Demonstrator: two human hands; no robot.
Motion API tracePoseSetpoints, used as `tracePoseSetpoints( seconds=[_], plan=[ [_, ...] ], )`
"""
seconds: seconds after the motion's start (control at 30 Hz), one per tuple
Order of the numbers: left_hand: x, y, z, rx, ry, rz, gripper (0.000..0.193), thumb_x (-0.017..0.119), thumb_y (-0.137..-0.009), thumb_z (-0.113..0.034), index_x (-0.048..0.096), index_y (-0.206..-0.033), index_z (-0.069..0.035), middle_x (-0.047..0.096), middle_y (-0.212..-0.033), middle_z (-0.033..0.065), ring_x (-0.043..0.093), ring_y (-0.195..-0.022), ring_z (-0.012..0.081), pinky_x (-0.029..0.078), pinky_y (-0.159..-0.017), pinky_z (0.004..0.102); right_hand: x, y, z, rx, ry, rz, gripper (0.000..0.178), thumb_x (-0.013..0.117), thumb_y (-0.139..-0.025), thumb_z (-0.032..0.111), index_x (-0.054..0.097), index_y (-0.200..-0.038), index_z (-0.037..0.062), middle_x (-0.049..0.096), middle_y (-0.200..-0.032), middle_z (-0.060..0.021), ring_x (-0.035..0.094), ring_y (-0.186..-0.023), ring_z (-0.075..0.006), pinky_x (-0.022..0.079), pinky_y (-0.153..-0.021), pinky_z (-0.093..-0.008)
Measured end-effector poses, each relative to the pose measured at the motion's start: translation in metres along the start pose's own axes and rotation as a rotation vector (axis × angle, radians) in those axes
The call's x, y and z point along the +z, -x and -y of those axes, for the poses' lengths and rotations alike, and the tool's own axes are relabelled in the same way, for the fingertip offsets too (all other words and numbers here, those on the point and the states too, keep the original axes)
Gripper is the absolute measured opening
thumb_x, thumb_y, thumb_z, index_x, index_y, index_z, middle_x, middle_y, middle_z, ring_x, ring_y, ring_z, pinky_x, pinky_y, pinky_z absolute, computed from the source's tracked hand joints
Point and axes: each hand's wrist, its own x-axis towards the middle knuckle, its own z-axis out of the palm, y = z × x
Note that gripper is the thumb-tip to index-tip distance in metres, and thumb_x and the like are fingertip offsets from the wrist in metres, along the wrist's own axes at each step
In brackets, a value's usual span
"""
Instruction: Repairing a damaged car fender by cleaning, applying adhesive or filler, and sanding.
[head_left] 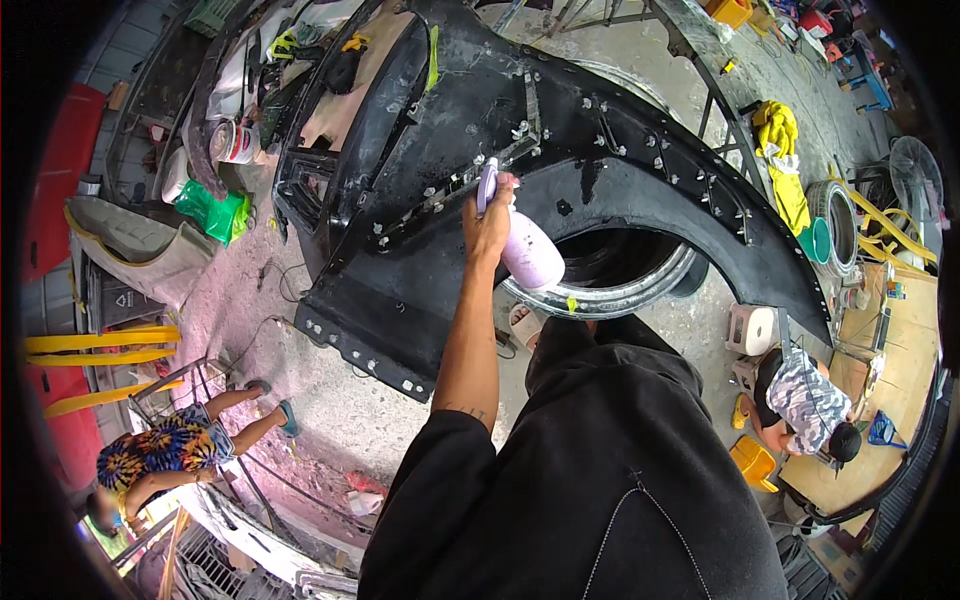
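Observation:
My left hand (486,228) is closed round the neck of a spray bottle (533,258) with a pale purple, smudged body and a lilac spray head. The bottle tilts over a large black panel (480,110), shaped like a car fender with a wheel-arch cutout. Bolts and nuts stud the panel's edges and seams, and pale smears mark its surface. Below the arch lies a tyre (610,290), partly covered by the panel. My right hand is not in view.
A person in patterned clothing (165,450) bends at the lower left. Another in a camouflage shirt (808,405) sits low on the right near a yellow container (754,463). Also around are a white stool (750,330), yellow cloth (785,165) and a fan (915,170).

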Motion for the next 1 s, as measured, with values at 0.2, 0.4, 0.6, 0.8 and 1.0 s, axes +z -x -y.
tracePoseSetpoints(
  seconds=[0.2,0.4,0.6,0.8,1.0],
  plan=[
    [0.012,0.015,-0.012,-0.087,0.142,-0.019,0.03,0.06,-0.096,-0.029,0.066,-0.105,-0.002,0.069,-0.099,0.0055,0.06,-0.089,0.0116,0.046,-0.079,0.0283,0.015,0.01,0.001,0.037,-0.032,0.025,0.036,0.07,-0.085,0.033,0.06,-0.104,0.0044,0.059,-0.082,-0.0094,0.054,-0.078,-0.0194,0.046,-0.073,-0.0357],
    [0.032,0.057,0.009,0.176,-0.103,0.168,0.034,0.063,-0.095,-0.026,0.061,-0.117,-0.001,0.065,-0.112,0.0085,0.061,-0.098,0.0152,0.047,-0.085,0.031,0.02,0.04,-0.005,0.128,-0.104,-0.027,0.036,0.071,-0.085,0.033,0.06,-0.105,0.0044,0.059,-0.082,-0.0094,0.054,-0.078,-0.019,0.046,-0.073,-0.0355],
    [0.105,0.153,-0.009,0.602,-0.324,0.417,0.041,0.066,-0.09,-0.024,0.055,-0.122,-0.001,0.055,-0.107,0.0178,0.058,-0.096,0.0341,0.047,-0.085,0.041,0.007,0.039,0.113,-0.072,-0.336,0.027,0.056,0.08,-0.076,0.026,0.056,-0.122,0.0049,0.054,-0.08,-0.0061,0.048,-0.075,-0.0154,0.044,-0.069,-0.0301],
    [0.139,0.229,-0.012,0.59,-0.29,0.653,0.067,0.069,-0.089,-0.031,0.039,-0.142,-0.004,0.042,-0.118,0.0227,0.044,-0.111,0.0359,0.039,-0.096,0.0439,-0.017,0.064,0.327,-0.886,-0.084,0.31,0.072,0.087,-0.061,0.041,0.061,-0.122,0.0118,0.062,-0.083,-0.0061,0.058,-0.08,-0.0232,0.037,-0.083,-0.0429],
    [0.155,0.238,-0.031,0.451,-0.41,0.502,0.074,0.066,-0.088,-0.046,0.038,-0.14,-0.003,0.039,-0.122,0.0234,0.04,-0.115,0.036,0.035,-0.099,0.0455,-0.015,0.032,0.355,-1.257,-0.088,0.411,0.056,0.082,-0.062,0.04,0.065,-0.108,0.0135,0.064,-0.089,-0.0051,0.062,-0.091,-0.0245,0.037,-0.083,-0.0455]
  ],
)
